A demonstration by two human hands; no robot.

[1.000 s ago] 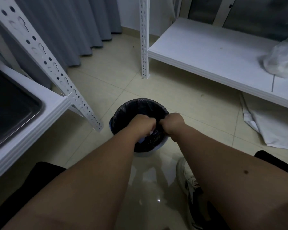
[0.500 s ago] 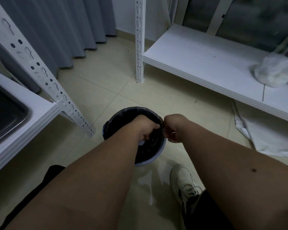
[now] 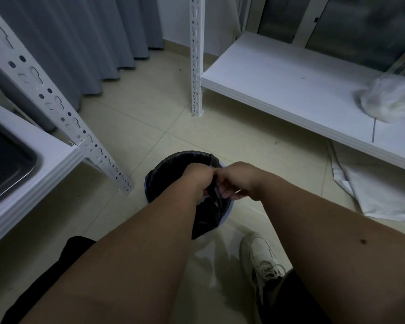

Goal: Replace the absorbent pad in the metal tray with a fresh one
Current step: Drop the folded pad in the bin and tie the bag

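Both your forearms reach down from the lower edge of the frame and meet over the bin [image 3: 173, 164] at centre. Your left hand [image 3: 198, 177] is curled, knuckles up, gripping the black bin liner [image 3: 211, 206] at the bin's right rim. Your right hand [image 3: 236, 181] sits just beside it, fingers [image 3: 225, 189] bent inward and apparently pinching the same liner, though the dim light blurs the contact. The metal tray [image 3: 9, 164] lies on the white shelf [image 3: 56, 157] at the left edge, well apart from both hands.
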